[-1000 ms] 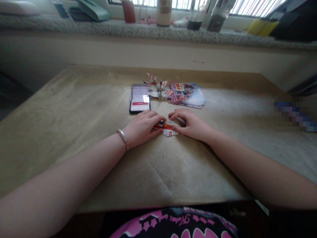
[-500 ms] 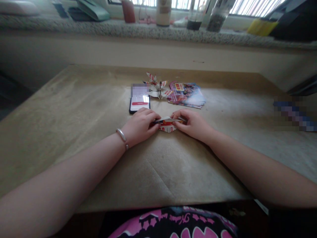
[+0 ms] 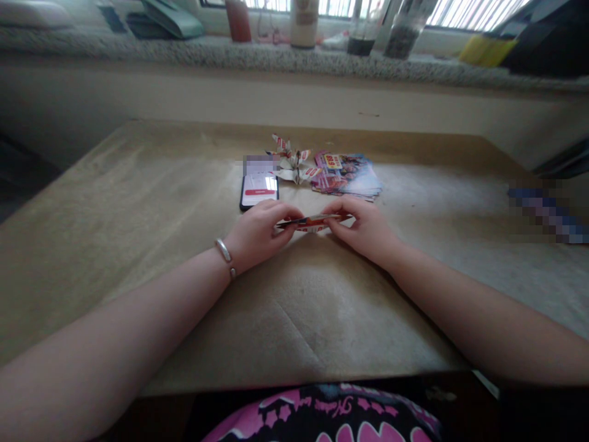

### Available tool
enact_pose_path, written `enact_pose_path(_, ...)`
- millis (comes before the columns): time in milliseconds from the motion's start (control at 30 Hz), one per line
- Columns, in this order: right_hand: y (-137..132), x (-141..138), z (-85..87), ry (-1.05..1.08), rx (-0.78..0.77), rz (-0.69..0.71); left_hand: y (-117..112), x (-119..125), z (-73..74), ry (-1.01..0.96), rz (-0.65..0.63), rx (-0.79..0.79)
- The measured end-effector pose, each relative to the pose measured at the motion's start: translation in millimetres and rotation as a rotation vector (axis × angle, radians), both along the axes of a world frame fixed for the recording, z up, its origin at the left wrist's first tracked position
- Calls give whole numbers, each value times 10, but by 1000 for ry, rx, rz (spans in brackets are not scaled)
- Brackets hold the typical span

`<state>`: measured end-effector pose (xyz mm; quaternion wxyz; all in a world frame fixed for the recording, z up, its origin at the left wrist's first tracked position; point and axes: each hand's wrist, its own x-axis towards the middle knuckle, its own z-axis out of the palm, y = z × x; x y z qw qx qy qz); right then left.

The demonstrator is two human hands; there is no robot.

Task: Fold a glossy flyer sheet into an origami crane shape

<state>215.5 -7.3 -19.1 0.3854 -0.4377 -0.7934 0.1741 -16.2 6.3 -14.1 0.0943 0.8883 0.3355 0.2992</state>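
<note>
A small piece of folded paper (image 3: pixel 313 224), white with red and dark print, is held between my two hands just above the table. My left hand (image 3: pixel 267 232), with a silver bangle at the wrist, pinches its left end between thumb and fingers. At the other end, my right hand (image 3: pixel 356 224) grips it the same way. The paper is seen nearly edge-on, and its ends are partly covered by my fingers. Right behind my left hand lies a smartphone (image 3: pixel 259 190) with a lit screen. Folded paper figures (image 3: pixel 297 169) of similar print stand beside the phone.
A stack of colourful printed leaflets (image 3: pixel 352 175) lies behind my right hand. The table (image 3: pixel 221 331) has a beige cover. Bottles and jars (image 3: pixel 304 24) line the granite windowsill (image 3: pixel 193 54) at the back. A blurred-out item (image 3: pixel 550 212) is at the far right.
The folded paper has tilted, so its front face shows less and it looks flatter. My right hand has shifted slightly up and right; my left hand has barely moved.
</note>
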Motion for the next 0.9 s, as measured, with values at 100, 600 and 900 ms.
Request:
enact_pose_path(100, -4, 15, 19, -65, 128, 47, 16, -8, -14, -32, -28, 53)
enact_pose_path(600, 41, 74, 13, -344, 75, 289, -1, 4, -2, 212, -223, 115)
enact_pose_path(900, 81, 81, -46, -294, 134, 247, 71, -38, -39, 255, -114, 263)
